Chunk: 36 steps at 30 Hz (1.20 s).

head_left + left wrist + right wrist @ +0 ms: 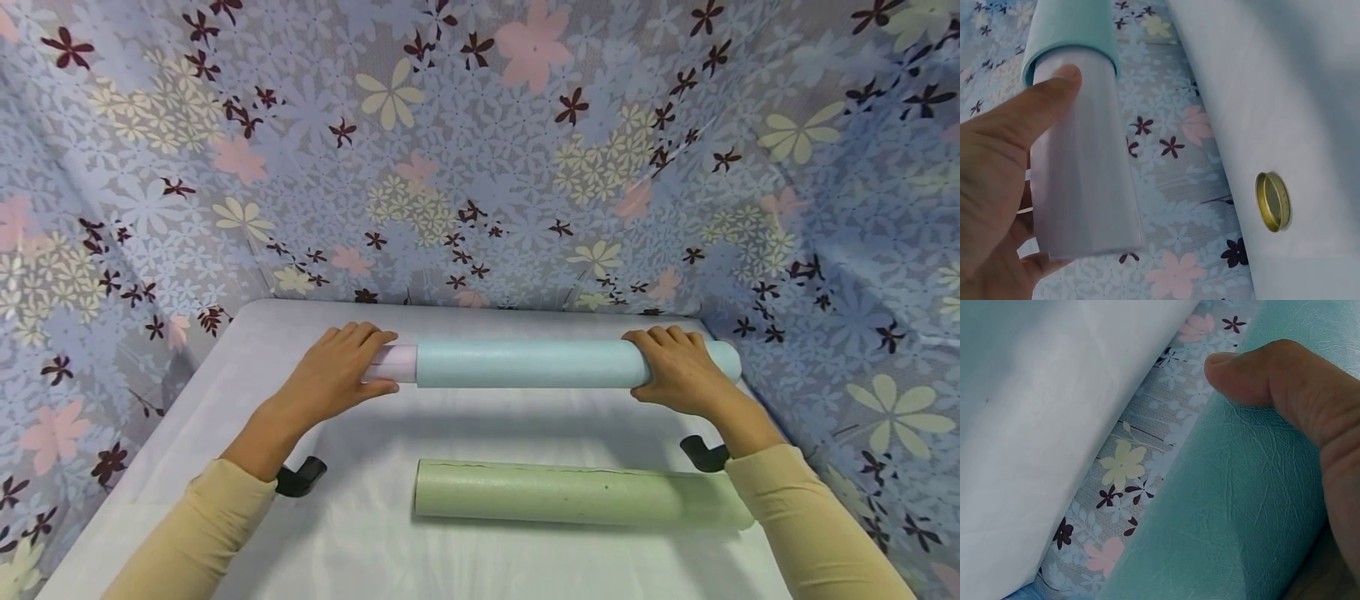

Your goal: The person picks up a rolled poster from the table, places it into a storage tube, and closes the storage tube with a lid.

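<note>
Long light-blue foam tube (525, 364) held level above far part of white-covered table (360, 533). Pale pink inner tube (393, 364) seen protruding from its left end, grasped by left hand (333, 375). Blue tube's right end clasped by right hand (675, 371). Green foam tube (577, 493) laid nearer on table, untouched.

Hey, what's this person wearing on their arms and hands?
Both arms wear long, pale yellow sleeves ending at the wrists. The left hand and right hand are bare: no gloves, rings or watch show. Under each wrist sits a small black mount, left and right.
</note>
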Motion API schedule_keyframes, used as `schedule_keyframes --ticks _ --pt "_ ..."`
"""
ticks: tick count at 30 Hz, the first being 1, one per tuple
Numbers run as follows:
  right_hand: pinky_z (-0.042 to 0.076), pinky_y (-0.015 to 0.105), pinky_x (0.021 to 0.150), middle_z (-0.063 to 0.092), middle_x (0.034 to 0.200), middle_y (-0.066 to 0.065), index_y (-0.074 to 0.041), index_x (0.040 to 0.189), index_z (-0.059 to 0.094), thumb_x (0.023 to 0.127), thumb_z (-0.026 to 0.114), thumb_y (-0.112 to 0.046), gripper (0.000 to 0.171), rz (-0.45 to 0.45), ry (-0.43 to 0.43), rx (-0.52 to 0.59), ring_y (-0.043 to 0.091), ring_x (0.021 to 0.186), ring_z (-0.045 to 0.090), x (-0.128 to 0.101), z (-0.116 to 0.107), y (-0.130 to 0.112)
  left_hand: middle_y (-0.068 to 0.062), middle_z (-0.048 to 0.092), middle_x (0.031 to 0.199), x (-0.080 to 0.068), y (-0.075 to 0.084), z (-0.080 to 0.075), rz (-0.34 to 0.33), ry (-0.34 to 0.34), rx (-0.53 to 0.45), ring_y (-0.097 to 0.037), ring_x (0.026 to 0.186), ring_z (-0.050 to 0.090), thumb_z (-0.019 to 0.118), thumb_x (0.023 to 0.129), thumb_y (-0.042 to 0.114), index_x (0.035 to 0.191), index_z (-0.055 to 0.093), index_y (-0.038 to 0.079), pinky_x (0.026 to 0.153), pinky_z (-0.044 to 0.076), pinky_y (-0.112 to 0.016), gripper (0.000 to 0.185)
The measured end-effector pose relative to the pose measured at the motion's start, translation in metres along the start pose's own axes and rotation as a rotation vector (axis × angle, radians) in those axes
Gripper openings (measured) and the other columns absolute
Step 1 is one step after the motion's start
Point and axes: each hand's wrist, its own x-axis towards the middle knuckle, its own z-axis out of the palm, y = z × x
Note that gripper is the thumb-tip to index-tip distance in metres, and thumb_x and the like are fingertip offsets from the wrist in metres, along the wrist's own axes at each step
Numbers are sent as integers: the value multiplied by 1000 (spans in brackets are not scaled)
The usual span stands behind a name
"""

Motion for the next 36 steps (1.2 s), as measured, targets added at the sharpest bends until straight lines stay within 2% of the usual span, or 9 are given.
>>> schedule_keyframes --ticks 13,19,25,28,31,34,36 --pt "35 60 86 58 121 19 -12 128 49 65 82 -29 74 18 -7 -4 42 111 50 -2 2 5 -10 55 120 -21 -16 -7 -131 19 -183 -28 109 52 75 77 42 129 52 11 87 46 -47 65" --pt "35 61 87 56 122 20 -12 129 48 67 81 -30 74 23 -25 1 43 112 49 -4 0 4 -13 50 129 -32 -23 -5 -228 20 -343 -32 117 49 75 80 30 132 48 9 90 46 -53 62" --pt "35 61 86 56 123 20 -12 130 48 67 81 -30 73 28 -28 5 44 112 48 -5 0 3 -15 50 129 -41 -28 4 -261 66 -555 -31 116 51 72 84 17 132 46 4 92 47 -51 56" --pt "35 61 86 56 123 20 -12 130 48 67 81 -29 73 31 -28 8 44 112 48 -6 -1 3 -16 49 131 -45 -31 8 -296 76 -657 -32 118 50 69 86 15 134 45 5 94 45 -52 55" --pt "35 61 85 56 122 20 -12 129 48 66 82 -29 73 32 -26 11 43 111 49 -6 -1 3 -16 49 134 -48 -31 11 -338 75 -720 -32 119 51 67 87 17 136 43 7 97 44 -51 55" --pt "35 60 85 57 122 20 -12 129 48 66 82 -30 74 29 -24 12 43 111 49 -7 -2 3 -15 50 134 -50 -31 13 -358 79 -723 -31 119 52 67 88 20 138 42 10 98 45 -47 56" --pt "35 60 85 57 122 20 -12 129 48 66 82 -30 74 26 -24 11 43 110 50 -7 -2 3 -13 51 134 -52 -31 14 -358 88 -720 -30 118 54 66 88 19 139 42 11 98 47 -34 56"
